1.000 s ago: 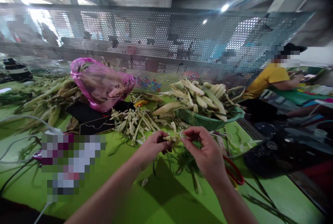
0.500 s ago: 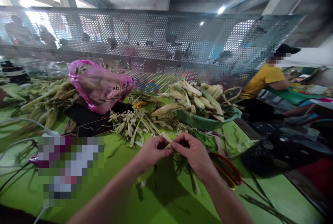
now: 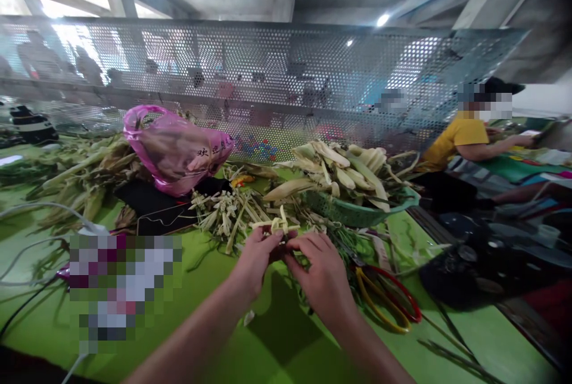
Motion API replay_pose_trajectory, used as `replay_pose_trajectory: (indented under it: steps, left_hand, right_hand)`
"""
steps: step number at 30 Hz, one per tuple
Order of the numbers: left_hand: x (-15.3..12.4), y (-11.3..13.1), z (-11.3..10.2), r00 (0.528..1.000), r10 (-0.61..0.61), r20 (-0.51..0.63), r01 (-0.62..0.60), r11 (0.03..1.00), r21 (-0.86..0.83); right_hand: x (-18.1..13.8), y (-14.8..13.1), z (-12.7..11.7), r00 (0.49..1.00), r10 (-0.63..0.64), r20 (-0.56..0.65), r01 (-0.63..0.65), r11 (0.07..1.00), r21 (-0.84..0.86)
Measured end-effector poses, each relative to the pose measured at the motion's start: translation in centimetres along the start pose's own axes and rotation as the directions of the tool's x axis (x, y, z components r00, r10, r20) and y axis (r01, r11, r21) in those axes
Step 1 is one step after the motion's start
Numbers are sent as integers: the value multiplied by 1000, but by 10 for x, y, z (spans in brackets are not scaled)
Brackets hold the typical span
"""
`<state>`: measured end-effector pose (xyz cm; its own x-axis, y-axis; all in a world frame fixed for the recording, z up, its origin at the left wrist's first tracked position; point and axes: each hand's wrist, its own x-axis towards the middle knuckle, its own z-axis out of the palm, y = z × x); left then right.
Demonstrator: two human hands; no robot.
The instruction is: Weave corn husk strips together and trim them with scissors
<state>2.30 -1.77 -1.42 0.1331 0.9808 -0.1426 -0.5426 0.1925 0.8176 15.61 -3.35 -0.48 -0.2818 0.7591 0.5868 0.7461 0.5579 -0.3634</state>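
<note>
Over the green table, a small piece of crossed, folded pale husk strips (image 3: pixel 281 223) stands up from my fingertips. My left hand (image 3: pixel 259 256) pinches it between thumb and fingers. My right hand (image 3: pixel 319 262) is closed against its right side, thumb and fingertips at the lower edge; the exact grip is partly hidden. Just beyond the hands lies a heap of cut husk strips (image 3: pixel 227 211). To the right of my right hand is a pair of scissors (image 3: pixel 384 300) with red and yellow handles.
A green basket (image 3: pixel 357 211) holds dried corn husks (image 3: pixel 346 166). A pink plastic bag (image 3: pixel 174 152) sits on a black item, with loose husks (image 3: pixel 84 169) further left. White cables (image 3: pixel 49 205) cross the left side. Behind stands a perforated metal screen (image 3: pixel 250 74); a person in yellow (image 3: pixel 471 137) sits at right.
The pale strips have been turned upright, so their crossed shape now shows above my fingers. My right hand has shifted slightly down and left, and the scissors' handles are more visible.
</note>
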Motion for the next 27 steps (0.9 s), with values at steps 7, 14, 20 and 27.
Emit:
replay_pose_trajectory:
  steps: [7, 14, 20, 27]
  left_hand:
    - [-4, -9, 6, 999, -32, -23, 32, 999, -32]
    - [-6, -6, 7, 994, 104, -16, -100, 983, 156]
    - [1, -5, -1, 978, 206, -33, -195, 958, 210]
    - [0, 3, -5, 987, 162, 22, -164, 980, 111]
  right_hand:
    - [-4, -1, 9, 997, 68, -42, -76, 972, -223]
    - [0, -5, 7, 992, 120, 45, -119, 993, -18]
    - [2, -11, -1, 990, 77, 120, -88, 992, 86]
    - [1, -4, -12, 986, 83, 148, -113, 972, 206]
